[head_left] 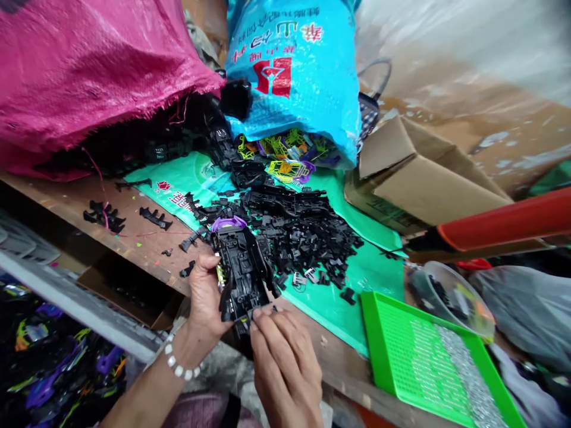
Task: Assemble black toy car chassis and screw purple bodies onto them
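Two hands meet over the bench (pixel 134 238) edge: the left hand (pixel 206 297) has its fingers wrapped round a black toy car body (pixel 241 273), held upright above the bench, while the right hand (pixel 285 356) pinches its lower end. Behind it lies a heap of black parts (pixel 298 232); further right sits a green tray (pixel 401 356).

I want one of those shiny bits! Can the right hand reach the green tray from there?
Probably yes. The right hand lies close to the green tray, with only bare bench between, though its fingers are busy on the black toy car.
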The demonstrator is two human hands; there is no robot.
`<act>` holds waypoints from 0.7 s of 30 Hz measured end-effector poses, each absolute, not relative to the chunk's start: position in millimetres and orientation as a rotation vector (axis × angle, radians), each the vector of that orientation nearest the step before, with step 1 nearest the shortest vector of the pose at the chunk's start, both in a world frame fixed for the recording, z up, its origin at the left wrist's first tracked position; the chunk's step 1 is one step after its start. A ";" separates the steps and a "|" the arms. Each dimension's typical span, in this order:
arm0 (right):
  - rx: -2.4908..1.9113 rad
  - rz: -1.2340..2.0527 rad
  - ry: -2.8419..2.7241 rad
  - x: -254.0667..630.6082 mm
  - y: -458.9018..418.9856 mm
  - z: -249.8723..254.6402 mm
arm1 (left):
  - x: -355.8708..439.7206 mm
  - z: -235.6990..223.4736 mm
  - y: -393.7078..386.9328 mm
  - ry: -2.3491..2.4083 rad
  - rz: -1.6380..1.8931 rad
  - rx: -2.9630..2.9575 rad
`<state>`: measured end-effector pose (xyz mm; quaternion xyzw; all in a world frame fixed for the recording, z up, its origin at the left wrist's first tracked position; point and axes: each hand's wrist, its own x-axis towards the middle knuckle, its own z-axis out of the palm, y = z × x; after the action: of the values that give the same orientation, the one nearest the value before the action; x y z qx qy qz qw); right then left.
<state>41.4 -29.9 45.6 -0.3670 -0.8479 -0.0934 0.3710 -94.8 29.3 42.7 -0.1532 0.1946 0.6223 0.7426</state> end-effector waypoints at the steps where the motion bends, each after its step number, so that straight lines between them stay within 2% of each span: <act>1: -0.932 -0.224 -2.173 42.5 -29.3 45.9 | -94.9 42.1 29.2 0.425 1.354 -0.343; 15: -0.817 -0.238 -2.453 48.4 -16.8 61.8 | -96.3 42.5 31.8 0.471 1.366 -0.356; 21: -0.717 -0.250 -2.411 44.4 0.2 52.2 | -100.8 47.8 34.9 0.437 1.437 -0.448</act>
<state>44.4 0.2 52.2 -0.2705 -0.9092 -0.0943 0.3023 -100.8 34.9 47.8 -0.2017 0.1966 0.6473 0.7083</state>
